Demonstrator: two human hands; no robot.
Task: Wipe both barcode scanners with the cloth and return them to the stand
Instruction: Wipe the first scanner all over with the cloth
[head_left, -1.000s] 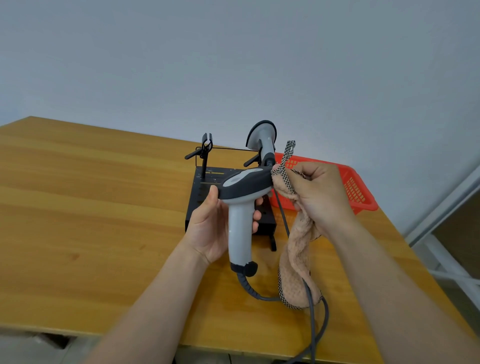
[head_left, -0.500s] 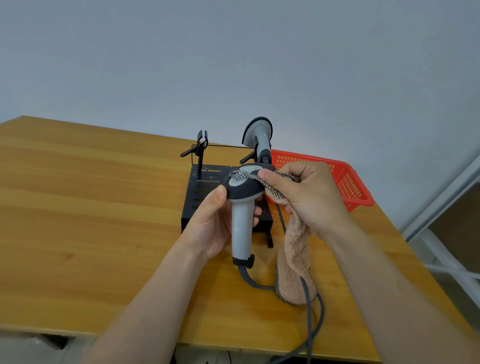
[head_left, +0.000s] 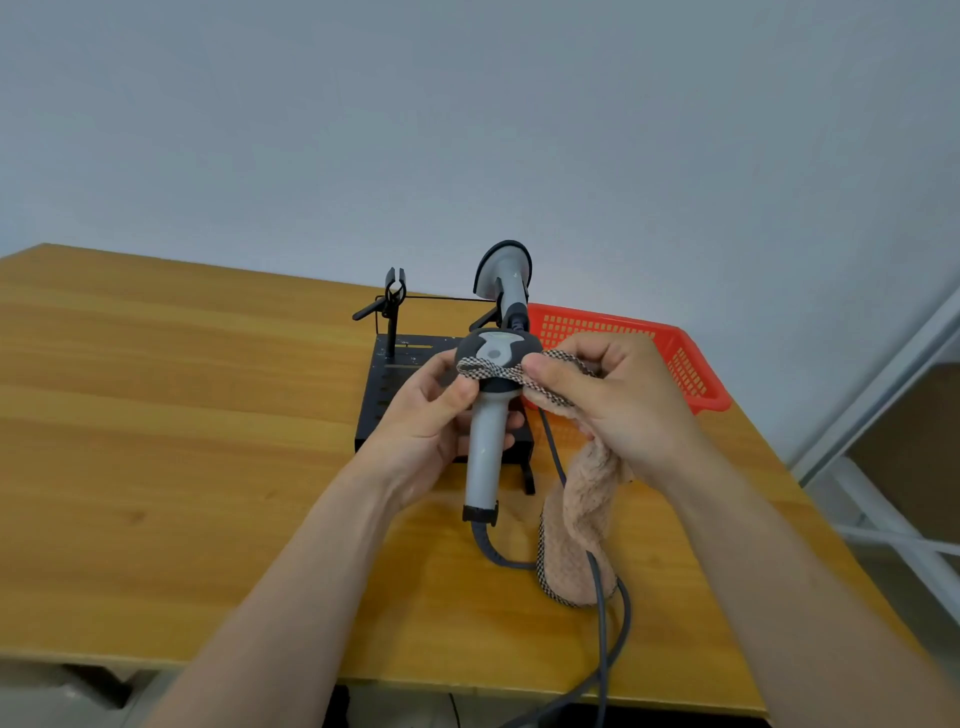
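Observation:
My left hand grips the grey handle of a barcode scanner, held upright above the table with its dark head facing me. My right hand pinches a peach cloth with a checkered edge and lays that edge across the scanner's head. The rest of the cloth hangs down to the table. A second grey scanner sits in the right holder of the black stand behind my hands. The stand's left holder has nothing in it.
A red plastic basket stands at the back right of the wooden table. The held scanner's dark cable loops over the table's front edge. A white frame lies beyond the right edge.
My right hand has drawn the cloth's checkered edge over the scanner's head toward my left hand. The scanner's head has turned from pointing sideways to facing me.

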